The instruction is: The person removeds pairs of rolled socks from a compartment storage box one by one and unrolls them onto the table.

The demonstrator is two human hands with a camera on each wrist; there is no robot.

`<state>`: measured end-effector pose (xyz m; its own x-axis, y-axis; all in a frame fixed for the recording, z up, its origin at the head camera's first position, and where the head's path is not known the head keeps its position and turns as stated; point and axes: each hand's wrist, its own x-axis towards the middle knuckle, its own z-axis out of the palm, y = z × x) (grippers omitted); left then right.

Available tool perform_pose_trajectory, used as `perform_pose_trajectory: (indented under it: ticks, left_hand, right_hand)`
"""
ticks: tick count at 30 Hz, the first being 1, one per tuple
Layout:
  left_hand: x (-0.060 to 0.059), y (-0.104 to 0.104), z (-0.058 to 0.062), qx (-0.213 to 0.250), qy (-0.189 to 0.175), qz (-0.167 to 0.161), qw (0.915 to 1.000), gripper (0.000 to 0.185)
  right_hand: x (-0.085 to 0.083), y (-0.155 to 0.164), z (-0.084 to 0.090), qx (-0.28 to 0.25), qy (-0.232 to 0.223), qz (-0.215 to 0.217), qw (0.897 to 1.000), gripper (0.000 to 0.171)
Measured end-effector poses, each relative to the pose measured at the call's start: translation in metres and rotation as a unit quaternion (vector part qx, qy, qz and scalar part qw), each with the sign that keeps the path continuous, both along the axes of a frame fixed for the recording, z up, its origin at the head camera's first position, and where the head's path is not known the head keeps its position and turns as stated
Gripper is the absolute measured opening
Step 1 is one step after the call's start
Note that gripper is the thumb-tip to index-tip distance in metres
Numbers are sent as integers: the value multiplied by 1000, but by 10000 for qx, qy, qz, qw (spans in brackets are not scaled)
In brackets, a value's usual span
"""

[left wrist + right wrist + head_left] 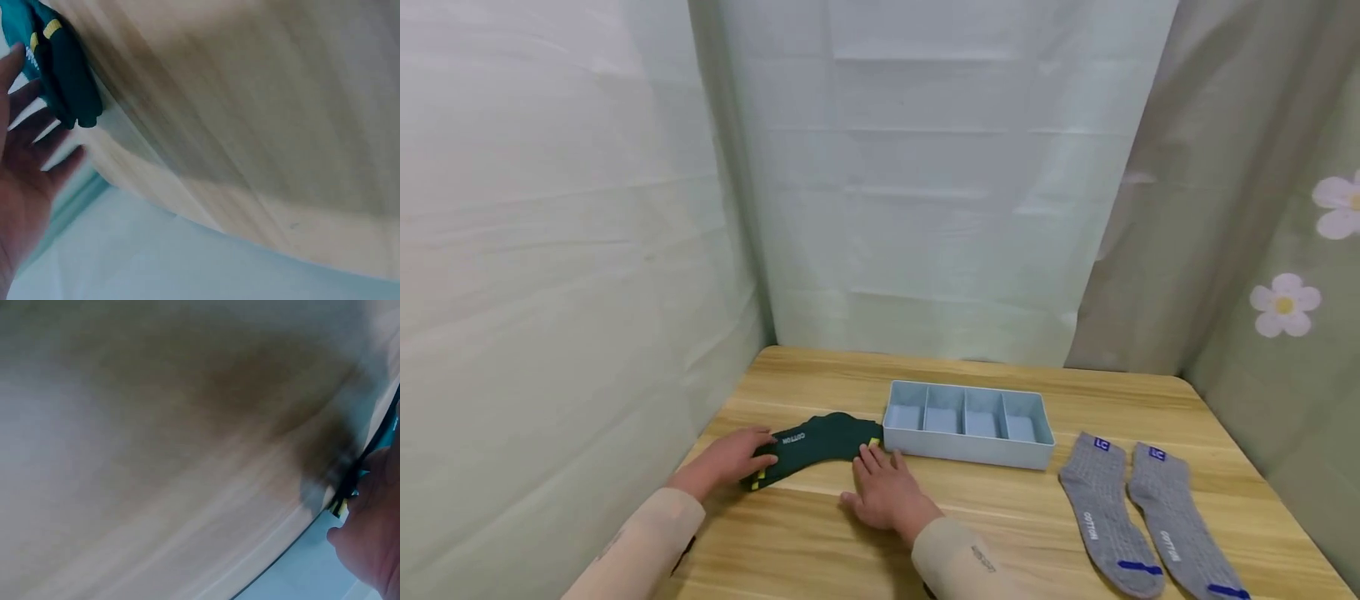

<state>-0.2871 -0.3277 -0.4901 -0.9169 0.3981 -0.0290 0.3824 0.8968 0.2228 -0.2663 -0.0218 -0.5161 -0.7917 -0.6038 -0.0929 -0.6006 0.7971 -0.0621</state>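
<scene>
A pair of dark green socks [827, 437] with yellow trim and white lettering lies flat on the wooden table, one seemingly over the other. My left hand [733, 457] is at the left end, thumb and fingers spread over that end in the head view. The left wrist view shows extended fingers beside the socks [76, 75]. At the opposite end, the extended fingertips of my right hand [886, 493] touch the edge near a yellow patch. The right wrist view shows only part of the right hand [372, 534], with the socks mostly hidden behind it.
Touching or just beside the green socks' right end is a light blue box [968, 447] with several compartments in a row. Two grey socks [1108, 512] with blue marks lie side by side on the right. Pale curtains [925, 208] surround the table [820, 533].
</scene>
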Motion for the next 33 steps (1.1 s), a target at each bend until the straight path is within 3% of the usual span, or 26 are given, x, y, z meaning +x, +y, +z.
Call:
perform_pose_trajectory:
  ticks: [3,6,9,24,33]
  left_hand:
    - [-9,8,3,87,171,-435,9989,41]
    - [-13,13,7,101,-161,-757,9969,47]
    - [-11,15,8,1,-520,-834,9952,49]
    - [-1,31,-10,286,-400,-303,9983,51]
    - [2,29,-20,737,-261,-124,9969,59]
  right_hand:
    - [5,3,-1,-94,1,110,9999,70]
    - [10,2,-1,-119,-29,184,9998,71]
    - [14,0,-1,-145,-57,232,9996,72]
    - [19,12,-10,-321,26,212,9993,74]
    - [18,13,-15,-285,62,174,9994,75]
